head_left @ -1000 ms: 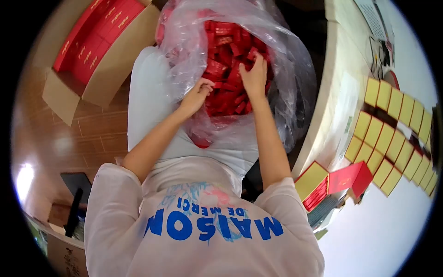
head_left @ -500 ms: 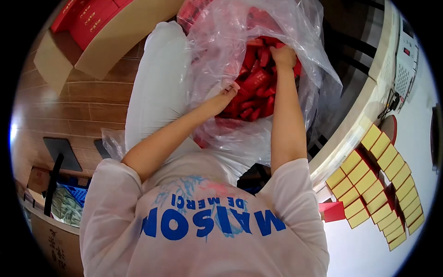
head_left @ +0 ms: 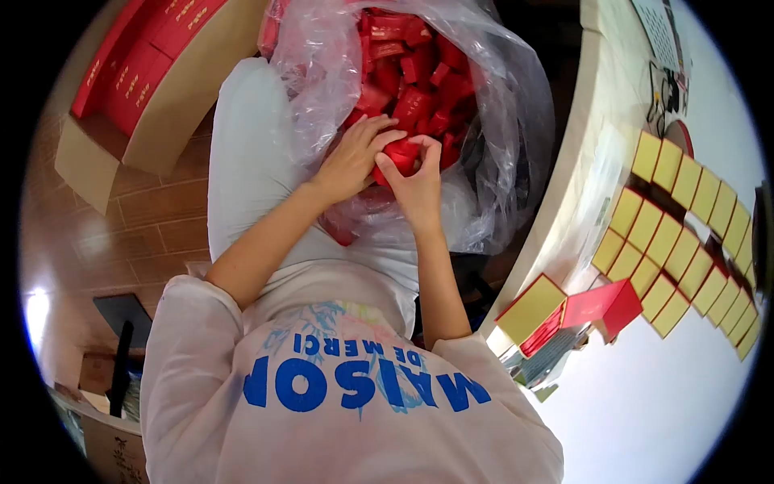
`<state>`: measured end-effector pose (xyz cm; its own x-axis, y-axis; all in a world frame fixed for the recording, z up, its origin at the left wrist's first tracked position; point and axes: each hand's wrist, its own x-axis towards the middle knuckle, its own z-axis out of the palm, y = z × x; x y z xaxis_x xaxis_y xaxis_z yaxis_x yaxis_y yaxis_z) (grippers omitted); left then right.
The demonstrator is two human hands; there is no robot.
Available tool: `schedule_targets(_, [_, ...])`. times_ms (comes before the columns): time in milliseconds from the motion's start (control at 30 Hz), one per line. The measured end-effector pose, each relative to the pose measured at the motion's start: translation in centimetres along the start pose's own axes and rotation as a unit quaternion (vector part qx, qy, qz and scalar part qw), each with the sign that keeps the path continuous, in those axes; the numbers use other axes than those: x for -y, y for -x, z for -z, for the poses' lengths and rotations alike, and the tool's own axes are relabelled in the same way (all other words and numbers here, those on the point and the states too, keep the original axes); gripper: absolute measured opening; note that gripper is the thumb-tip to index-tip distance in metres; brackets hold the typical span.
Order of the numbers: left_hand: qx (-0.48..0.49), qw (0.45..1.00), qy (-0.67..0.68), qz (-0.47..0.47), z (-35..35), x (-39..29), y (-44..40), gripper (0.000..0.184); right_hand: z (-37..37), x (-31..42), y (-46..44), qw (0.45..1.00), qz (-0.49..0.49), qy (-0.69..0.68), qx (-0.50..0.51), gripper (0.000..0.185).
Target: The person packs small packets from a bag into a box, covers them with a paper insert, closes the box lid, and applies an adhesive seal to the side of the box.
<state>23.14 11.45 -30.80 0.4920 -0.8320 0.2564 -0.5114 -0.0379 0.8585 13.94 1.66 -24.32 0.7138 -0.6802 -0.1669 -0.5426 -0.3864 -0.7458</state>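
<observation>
A large clear plastic bag (head_left: 516, 105) stands between my legs, filled with small red packets (head_left: 413, 105). Near the bag's near edge, my right hand (head_left: 418, 184) pinches one red packet (head_left: 401, 157) between thumb and fingers. My left hand (head_left: 355, 161) is curled against the same packet from the left side, its fingertips on top. Part of that packet is hidden by the fingers, and its exact shape is hard to make out.
An open cardboard box (head_left: 181, 89) with red printed boxes (head_left: 133, 85) is at upper left. On the right, a white table (head_left: 645, 387) carries rows of yellow-and-red boxes (head_left: 677, 250) and an open red box (head_left: 601, 306). A dark metal plate (head_left: 121, 315) lies on the wooden floor.
My right hand has come back from deeper among the packets to the near edge, now pinching a packet. My left hand has met it there. The view has shifted.
</observation>
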Motion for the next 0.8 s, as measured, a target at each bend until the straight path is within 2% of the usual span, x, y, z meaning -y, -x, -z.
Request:
schedule_targets(67, [0.069,0.994,0.076,0.039,-0.6,0.3,0.8,0.071,0.3,-1.0,1.2,0.978,-0.107,-0.179,-0.015,0.046])
schedule_targets(100, [0.041,0.998,0.053,0.008,-0.8,0.1,0.9,0.064,1.0,-1.2,1.5,0.972,-0.137,-0.193,-0.002,0.042])
schedule_targets(233, [0.066,0.995,0.068,-0.023,-0.6,-0.3,1.0,0.068,2.6,-1.5,3.6,0.927,-0.184,-0.319,-0.067,0.041])
schedule_targets(300, [-0.015,0.987,0.135,0.08,-0.6,-0.7,1.2,0.061,4.0,-1.5,4.8,0.923,-0.223,-0.289,-0.121,0.037])
schedule_targets(367, [-0.094,0.959,0.197,0.183,-0.5,-0.9,1.1,0.056,5.4,-1.2,5.7,0.898,-0.241,-0.332,-0.156,0.035])
schedule_targets(400, [-0.087,0.961,0.194,0.175,-0.1,-1.3,0.8,0.056,6.1,-1.1,6.1,0.874,-0.261,-0.37,-0.177,0.033])
schedule_targets(433, [-0.06,0.913,0.327,0.235,0.5,-1.7,0.6,0.054,6.3,-2.0,6.4,0.864,-0.26,-0.394,-0.176,0.031])
schedule_targets(467, [-0.03,0.843,0.451,0.292,1.1,-2.0,0.4,0.052,6.6,-2.3,6.9,0.86,-0.258,-0.402,-0.181,0.031])
schedule_targets(500, [-0.031,0.793,0.532,0.295,1.8,-4.5,0.0,0.05,6.9,-2.2,7.3,0.829,-0.253,-0.472,-0.162,0.029])
schedule_targets(533, [-0.022,0.798,0.527,0.291,1.9,-5.8,0.1,0.05,7.2,-1.4,7.6,0.793,-0.244,-0.539,-0.142,0.028])
schedule_targets(567, [-0.011,0.764,0.58,0.282,1.9,-6.9,0.1,0.05,7.0,-0.4,7.9,0.736,-0.27,-0.604,-0.145,0.027])
schedule_targets(600, [0.002,0.727,0.63,0.273,1.7,-7.9,0.1,0.051,6.5,0.4,8.3,0.731,-0.263,-0.611,-0.152,0.027])
schedule_targets(667, [0.013,0.729,0.632,0.262,0.4,-9.5,0.0,0.052,5.3,1.6,8.9,0.678,-0.259,-0.673,-0.14,0.028])
schedule_targets(733, [-0.023,0.787,0.581,0.204,-0.7,-11.7,0.0,0.051,2.7,0.6,9.7,0.687,-0.246,-0.666,-0.151,0.033])
schedule_targets(800, [0.013,0.799,0.574,0.177,-0.6,-13.8,0.3,0.054,1.1,0.8,10.9,0.749,-0.243,-0.582,-0.201,0.033])
